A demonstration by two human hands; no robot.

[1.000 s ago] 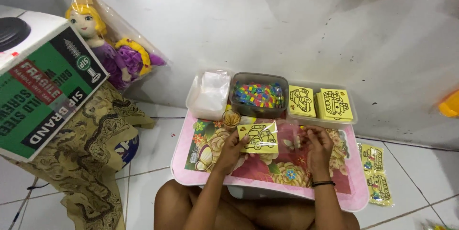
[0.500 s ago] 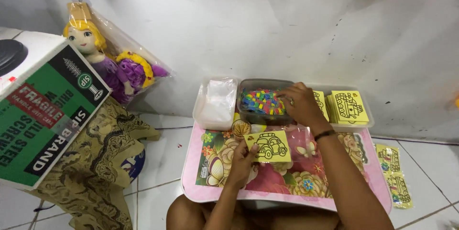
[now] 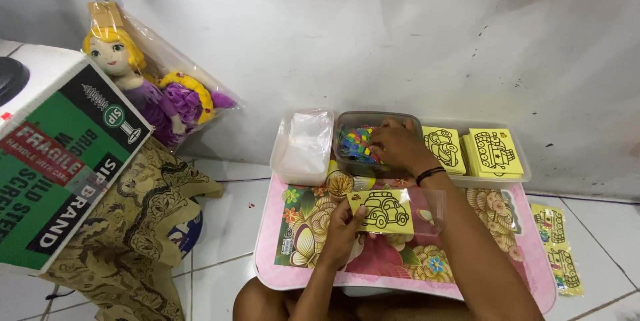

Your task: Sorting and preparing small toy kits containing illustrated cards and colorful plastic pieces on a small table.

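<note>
Since half a second ago, my right hand (image 3: 395,144) moves left inside the grey tub (image 3: 373,121) of coloured pieces (image 3: 355,144), fingers curled there. My left hand (image 3: 343,228) pinches the yellow car card (image 3: 381,211) over the worktop (image 3: 407,264); no piece is on it yet.

Yellow car card (image 3: 381,211) held flat above tray middle; grey tub (image 3: 373,142) of coloured pieces at tray's far edge.

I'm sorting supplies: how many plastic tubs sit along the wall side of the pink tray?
3: a clear tub on the left, a grey tub in the middle, which the right hand reaches into, and a clear tub on the right.
</note>
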